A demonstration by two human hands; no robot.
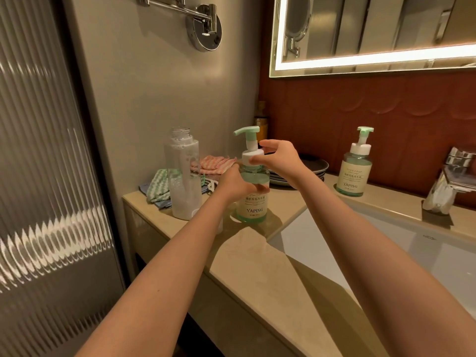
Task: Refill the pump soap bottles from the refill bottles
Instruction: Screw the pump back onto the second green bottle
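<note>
Ribbed glass door at far left; lit-edged mirror on the wall above. Beige counter runs along the wall, with a white sink set into it at right.

Refill bottle: clear, uncapped, upright on the counter's left end, foam clinging inside.

Pump bottle: upright on the counter just right of the refill bottle, green liquid inside, pump head in place.

- Left hand wraps around its body.
- Right hand pinches the white collar under the pump head.

Second pump bottle: upright behind the sink, well apart from both hands, near the chrome tap.

Dark plates stacked behind the right hand. Striped cloths heaped behind the refill bottle.
</note>
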